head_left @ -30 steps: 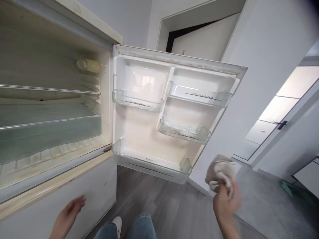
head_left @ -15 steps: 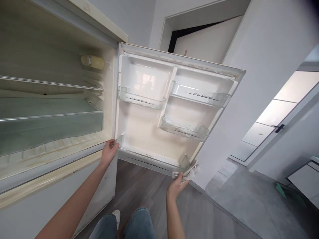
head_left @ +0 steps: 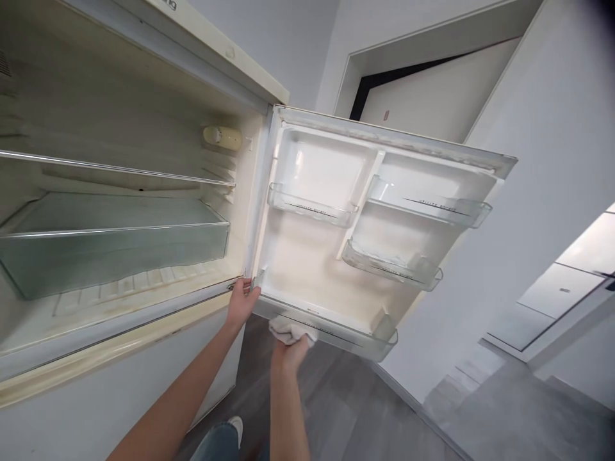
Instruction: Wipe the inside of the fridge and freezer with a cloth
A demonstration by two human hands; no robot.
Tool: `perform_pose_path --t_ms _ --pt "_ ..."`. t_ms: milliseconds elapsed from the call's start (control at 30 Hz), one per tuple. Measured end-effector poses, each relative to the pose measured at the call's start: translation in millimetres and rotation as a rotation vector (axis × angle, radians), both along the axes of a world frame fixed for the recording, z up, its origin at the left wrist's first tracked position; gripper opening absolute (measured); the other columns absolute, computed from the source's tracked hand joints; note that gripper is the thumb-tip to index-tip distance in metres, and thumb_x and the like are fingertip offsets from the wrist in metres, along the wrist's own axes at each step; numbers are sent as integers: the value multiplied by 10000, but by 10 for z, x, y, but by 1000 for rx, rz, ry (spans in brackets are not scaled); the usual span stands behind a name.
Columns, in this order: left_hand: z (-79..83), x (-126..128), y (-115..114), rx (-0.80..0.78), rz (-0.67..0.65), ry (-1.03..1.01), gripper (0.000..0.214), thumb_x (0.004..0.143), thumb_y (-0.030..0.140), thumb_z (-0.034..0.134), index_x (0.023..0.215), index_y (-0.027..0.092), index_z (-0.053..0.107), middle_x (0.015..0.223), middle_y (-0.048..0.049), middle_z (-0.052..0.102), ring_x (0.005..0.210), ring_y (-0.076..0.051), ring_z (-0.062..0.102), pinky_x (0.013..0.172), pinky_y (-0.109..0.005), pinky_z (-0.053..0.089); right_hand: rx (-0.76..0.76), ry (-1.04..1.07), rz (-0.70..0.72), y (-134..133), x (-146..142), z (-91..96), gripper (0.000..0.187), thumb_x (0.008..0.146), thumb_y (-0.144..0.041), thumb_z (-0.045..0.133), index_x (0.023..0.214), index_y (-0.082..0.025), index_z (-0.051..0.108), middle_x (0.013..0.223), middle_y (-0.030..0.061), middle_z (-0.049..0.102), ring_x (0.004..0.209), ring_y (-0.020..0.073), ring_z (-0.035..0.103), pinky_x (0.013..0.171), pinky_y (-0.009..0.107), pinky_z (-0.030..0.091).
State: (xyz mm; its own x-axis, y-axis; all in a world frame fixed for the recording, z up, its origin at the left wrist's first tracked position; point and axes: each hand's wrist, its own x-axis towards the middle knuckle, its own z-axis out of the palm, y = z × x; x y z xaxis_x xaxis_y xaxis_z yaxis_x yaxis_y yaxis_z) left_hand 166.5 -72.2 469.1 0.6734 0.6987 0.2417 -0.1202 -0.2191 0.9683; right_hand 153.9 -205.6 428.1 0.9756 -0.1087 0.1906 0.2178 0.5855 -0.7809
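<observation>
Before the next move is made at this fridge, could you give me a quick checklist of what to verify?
1. Fridge door open: ok, its inner side faces the person.
2. Cloth in the right fingers: ok, bunched at the front of the bottom door bin.
3. Left fingers at the bin's left end: ok.
4. Left grip firm: cannot tell.
5. Bin seated securely: cannot tell; its mounts are not clear.
6. Door's top edge unmarked: not ok, brownish-grey marks run along it.
</observation>
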Motion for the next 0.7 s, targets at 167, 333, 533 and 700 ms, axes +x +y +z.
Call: perform_pose_path --t_ms 167,333,533,700 --pt "5 -10 17 24 -18 6 317 653 354 569 931 210 517 1051 -75 611 915 -210 608 870 -388 489 170 180 444 660 -79 19 23 588 -234 426 572 -223 414 529 -22 525 564 137 551 615 287 511" --pt "30 -37 88 32 -56 27 338 632 384 583 917 216 513 1010 -65 608 890 -217 610 869 -403 486 166 166 602 472 73 -65 73 516 -185 463 521 -216 397 557 -12 538 611 149 552 586 289 498" --pt "68 -56 68 12 -63 49 375 630 410 567 941 211 502 1027 -76 596 913 -232 599 894 -429 475 141 95 431 -540 211 -190 111 510 -163 532 511 -217 435 521 -44 526 560 149 542 771 403 518" --pt "81 -28 -5 -40 -52 50 403 642 402 576 988 207 504 1113 -94 580 1007 -250 584 958 -445 449 124 95 275 -1528 311 -187 121 488 -207 592 576 -220 511 547 -44 570 637 199 596 879 563 455"
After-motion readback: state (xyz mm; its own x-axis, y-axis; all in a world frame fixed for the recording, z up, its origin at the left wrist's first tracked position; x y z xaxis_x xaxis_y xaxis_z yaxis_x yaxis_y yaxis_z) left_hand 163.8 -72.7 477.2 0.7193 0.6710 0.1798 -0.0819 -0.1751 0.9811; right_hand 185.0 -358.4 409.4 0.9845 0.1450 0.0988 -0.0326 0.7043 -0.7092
